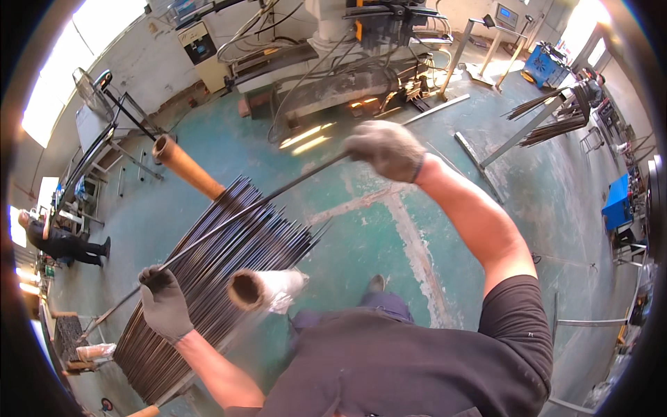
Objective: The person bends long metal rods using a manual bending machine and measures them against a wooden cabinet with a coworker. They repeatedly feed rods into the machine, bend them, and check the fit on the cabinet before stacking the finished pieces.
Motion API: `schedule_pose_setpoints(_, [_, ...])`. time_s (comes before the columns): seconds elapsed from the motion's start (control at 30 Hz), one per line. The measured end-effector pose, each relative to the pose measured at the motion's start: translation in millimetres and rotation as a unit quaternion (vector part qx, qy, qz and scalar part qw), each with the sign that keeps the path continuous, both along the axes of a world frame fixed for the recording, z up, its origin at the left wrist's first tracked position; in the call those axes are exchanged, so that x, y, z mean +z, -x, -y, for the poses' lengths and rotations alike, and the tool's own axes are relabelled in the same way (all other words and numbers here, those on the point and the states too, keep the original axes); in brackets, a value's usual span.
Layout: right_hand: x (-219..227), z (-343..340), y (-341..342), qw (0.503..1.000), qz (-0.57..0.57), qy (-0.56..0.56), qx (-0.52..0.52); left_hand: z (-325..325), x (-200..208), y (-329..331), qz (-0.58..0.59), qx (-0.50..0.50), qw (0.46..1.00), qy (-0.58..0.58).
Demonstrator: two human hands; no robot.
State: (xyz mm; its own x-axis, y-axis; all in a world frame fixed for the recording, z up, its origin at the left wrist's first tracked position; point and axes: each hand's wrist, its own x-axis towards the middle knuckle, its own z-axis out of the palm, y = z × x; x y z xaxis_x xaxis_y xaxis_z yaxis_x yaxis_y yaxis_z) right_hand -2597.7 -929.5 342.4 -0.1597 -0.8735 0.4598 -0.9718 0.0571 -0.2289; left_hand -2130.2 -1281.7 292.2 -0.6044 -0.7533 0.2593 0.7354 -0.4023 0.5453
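Observation:
A long thin dark metal rod (278, 192) slants across the view, from the lower left up to the middle. My right hand (389, 149), in a grey work glove, is closed around its upper end, with the arm stretched forward. Lower on the left, my gloved left hand (167, 306) pinches the same rod between thumb and fingers. Under the rod lies a thick bundle of similar dark rods (187, 306) on a stand. Two upright cardboard tubes flank the bundle: a brown one (191, 169) on the far side and a plastic-wrapped one (253, 288) nearer me.
Ahead stands a large machine (347, 83) with hoses and cables. A metal stand (528, 128) carrying more rods is at the right, beyond it a blue machine (545, 64). Another person (66, 242) is at the far left. Green painted floor (354, 243) lies around me.

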Motion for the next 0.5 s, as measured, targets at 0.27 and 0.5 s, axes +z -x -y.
schedule_pose_setpoints(0.27, [-60,-194,241,0.914,-0.14,0.003,-0.381,63,61,117,0.017,0.029,0.999,0.011])
schedule_pose_setpoints(0.5, [-95,-81,335,0.906,-0.198,0.036,-0.371,46,10,376,0.103,-0.058,0.993,-0.002])
